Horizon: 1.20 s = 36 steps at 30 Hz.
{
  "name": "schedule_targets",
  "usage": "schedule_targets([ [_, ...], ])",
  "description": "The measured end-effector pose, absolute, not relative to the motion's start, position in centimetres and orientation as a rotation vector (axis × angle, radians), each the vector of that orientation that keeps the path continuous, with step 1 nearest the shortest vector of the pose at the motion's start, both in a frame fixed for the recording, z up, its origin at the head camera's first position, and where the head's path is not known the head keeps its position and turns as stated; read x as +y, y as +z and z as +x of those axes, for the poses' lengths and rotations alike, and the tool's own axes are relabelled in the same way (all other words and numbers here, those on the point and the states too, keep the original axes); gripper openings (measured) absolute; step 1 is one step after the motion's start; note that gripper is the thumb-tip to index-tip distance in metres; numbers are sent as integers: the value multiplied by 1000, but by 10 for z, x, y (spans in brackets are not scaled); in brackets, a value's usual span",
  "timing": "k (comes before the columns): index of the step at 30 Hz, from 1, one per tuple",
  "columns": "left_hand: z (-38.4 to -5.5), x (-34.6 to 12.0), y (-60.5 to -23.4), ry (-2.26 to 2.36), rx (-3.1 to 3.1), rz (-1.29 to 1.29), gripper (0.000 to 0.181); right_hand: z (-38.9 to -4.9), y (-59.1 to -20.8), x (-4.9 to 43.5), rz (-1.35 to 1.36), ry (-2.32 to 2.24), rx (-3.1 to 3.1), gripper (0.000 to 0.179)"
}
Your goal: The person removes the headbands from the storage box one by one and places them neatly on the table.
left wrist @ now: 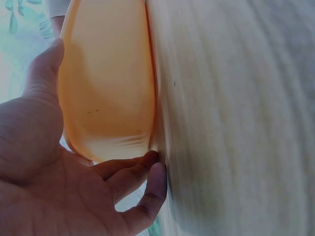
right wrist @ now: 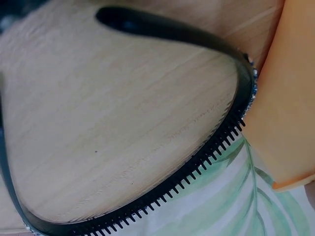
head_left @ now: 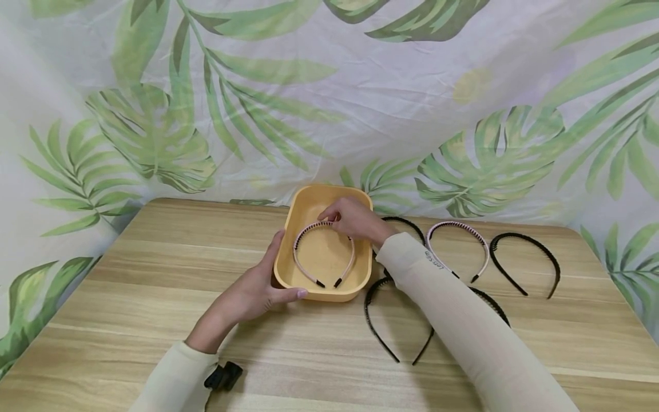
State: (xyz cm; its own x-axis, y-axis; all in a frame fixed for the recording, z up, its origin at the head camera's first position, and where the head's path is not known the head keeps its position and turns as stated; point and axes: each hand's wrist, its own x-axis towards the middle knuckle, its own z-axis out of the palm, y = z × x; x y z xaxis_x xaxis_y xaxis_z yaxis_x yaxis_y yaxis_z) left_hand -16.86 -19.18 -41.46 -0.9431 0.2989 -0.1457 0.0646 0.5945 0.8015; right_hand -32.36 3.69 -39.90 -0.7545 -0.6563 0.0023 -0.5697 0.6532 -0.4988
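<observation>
A yellow plastic bin [head_left: 323, 296] stands toward the back of the wooden table. My left hand [head_left: 254, 293] grips its near left corner, thumb over the front rim and fingers along the left side. In the left wrist view the fingers [left wrist: 129, 178] curve under the bin's end, close to the tabletop. Inside the bin lies a pink toothed headband [head_left: 305, 231] with black tips pointing toward me. My right hand [head_left: 354, 220] reaches in over the right rim and pinches this headband at the top of its arch, hiding part of it.
Right of the bin lie a black headband [right wrist: 197, 160], a pink headband [head_left: 458, 224] and another black headband [head_left: 535, 245]. Nearer me are two more black headbands, partly covered by my right sleeve [head_left: 453, 320]. A leaf-print cloth [head_left: 288, 103] hangs behind the table.
</observation>
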Motion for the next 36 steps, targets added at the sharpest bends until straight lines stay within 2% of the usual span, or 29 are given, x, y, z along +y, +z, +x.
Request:
schedule_targets([
  [17, -169, -191, -415, 1277, 2560, 290, 128, -325, -400, 42, -1014, -876, 2595, 46],
  [36, -168, -192, -414, 1276, 2562, 289, 128, -324, -396, 42, -977, -980, 2505, 45],
])
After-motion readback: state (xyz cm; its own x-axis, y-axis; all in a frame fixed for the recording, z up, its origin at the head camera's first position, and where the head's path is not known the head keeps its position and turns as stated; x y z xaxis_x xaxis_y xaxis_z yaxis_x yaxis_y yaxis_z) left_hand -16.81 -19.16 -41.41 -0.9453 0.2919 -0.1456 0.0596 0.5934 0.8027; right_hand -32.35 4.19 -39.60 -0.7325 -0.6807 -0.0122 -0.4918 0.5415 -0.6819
